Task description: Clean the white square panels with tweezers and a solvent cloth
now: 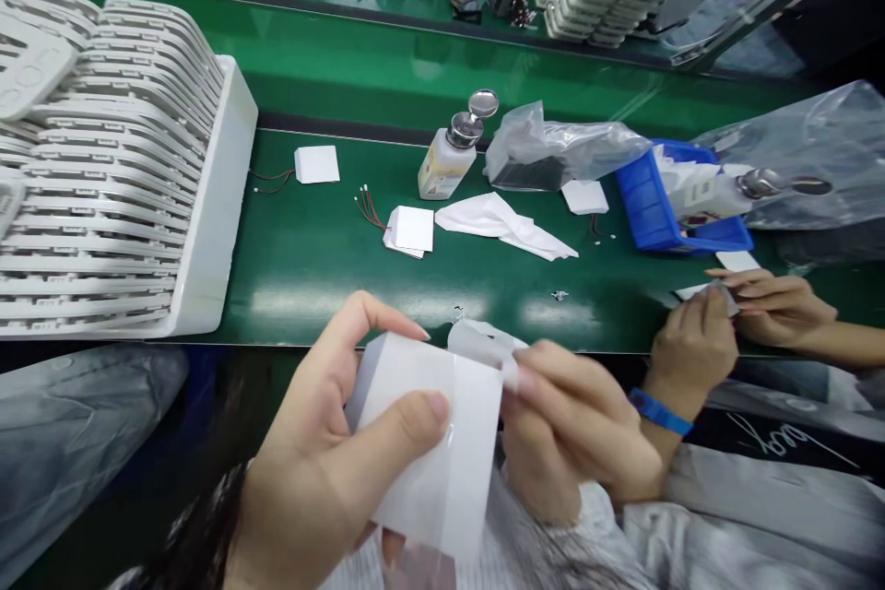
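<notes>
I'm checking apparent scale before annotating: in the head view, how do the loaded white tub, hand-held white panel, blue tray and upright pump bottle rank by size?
1. White tub
2. White panel, nearer the camera than the next two, so its real rank is unsure
3. Blue tray
4. Pump bottle

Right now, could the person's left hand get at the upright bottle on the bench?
Probably not immediately: the left hand is holding a flat white piece. Otherwise, the upright bottle stands uncovered, with nothing tall in front.
</notes>
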A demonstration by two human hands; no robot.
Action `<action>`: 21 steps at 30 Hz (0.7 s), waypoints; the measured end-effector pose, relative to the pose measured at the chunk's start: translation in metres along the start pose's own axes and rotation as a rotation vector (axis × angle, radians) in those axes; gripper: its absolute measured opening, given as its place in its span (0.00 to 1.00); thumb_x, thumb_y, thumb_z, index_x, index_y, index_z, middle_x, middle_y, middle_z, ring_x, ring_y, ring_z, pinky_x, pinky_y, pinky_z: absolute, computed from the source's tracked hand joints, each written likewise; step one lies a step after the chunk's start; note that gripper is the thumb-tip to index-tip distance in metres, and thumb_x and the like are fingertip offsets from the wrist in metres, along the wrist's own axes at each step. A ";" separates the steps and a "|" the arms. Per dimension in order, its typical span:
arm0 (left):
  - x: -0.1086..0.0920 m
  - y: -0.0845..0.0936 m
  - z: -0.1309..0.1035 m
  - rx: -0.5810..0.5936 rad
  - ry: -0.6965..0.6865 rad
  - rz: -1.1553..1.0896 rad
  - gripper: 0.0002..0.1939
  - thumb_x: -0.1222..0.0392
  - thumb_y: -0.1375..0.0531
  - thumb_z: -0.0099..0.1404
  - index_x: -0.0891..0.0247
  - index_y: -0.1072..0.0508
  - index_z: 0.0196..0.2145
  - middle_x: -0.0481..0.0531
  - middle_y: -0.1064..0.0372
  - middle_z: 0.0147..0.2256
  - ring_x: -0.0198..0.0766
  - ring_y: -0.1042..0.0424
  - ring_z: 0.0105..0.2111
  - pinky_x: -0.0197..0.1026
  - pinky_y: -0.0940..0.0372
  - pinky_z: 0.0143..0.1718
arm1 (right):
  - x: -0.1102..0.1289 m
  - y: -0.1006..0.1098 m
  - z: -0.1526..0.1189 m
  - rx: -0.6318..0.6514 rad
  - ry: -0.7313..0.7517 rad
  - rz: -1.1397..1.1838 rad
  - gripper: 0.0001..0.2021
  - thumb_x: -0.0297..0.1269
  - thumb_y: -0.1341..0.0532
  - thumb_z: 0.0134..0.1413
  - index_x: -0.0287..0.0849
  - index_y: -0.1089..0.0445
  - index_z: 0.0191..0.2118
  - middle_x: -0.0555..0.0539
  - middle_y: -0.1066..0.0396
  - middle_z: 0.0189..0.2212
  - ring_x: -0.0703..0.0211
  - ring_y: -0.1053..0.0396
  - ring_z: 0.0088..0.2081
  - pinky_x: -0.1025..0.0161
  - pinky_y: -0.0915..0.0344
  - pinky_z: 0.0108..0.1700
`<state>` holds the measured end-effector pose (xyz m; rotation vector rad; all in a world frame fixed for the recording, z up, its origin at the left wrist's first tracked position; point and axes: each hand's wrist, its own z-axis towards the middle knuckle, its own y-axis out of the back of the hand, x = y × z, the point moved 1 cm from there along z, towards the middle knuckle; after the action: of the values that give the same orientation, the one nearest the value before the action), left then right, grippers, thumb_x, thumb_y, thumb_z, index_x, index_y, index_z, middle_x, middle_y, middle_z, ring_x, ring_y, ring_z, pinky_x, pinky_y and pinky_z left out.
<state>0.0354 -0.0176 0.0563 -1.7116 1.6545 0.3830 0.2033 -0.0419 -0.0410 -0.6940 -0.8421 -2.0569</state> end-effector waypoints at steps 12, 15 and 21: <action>0.003 0.001 0.004 0.001 -0.129 0.162 0.11 0.57 0.37 0.59 0.56 0.37 0.36 0.40 0.42 0.19 0.26 0.45 0.14 0.25 0.49 0.12 | 0.013 -0.005 0.019 0.153 -0.234 0.484 0.12 0.41 0.36 0.55 0.48 0.24 0.45 0.49 0.31 0.28 0.61 0.37 0.27 0.64 0.43 0.23; 0.007 0.005 0.011 -0.048 -0.281 0.333 0.12 0.53 0.38 0.59 0.56 0.37 0.36 0.42 0.43 0.20 0.29 0.44 0.17 0.28 0.46 0.15 | 0.017 -0.015 0.025 0.188 -0.450 0.493 0.05 0.35 0.35 0.54 0.45 0.23 0.29 0.52 0.36 0.21 0.66 0.40 0.23 0.67 0.48 0.21; 0.013 0.028 0.036 0.027 -0.376 0.278 0.13 0.50 0.41 0.64 0.55 0.41 0.40 0.42 0.41 0.23 0.31 0.40 0.19 0.30 0.44 0.16 | -0.002 -0.033 0.039 0.077 -1.042 0.658 0.20 0.43 0.32 0.44 0.39 0.39 0.14 0.57 0.53 0.12 0.72 0.58 0.15 0.69 0.62 0.17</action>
<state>0.0200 -0.0015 0.0144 -1.2927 1.6045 0.7605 0.1843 0.0041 -0.0290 -1.7742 -1.0244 -0.9866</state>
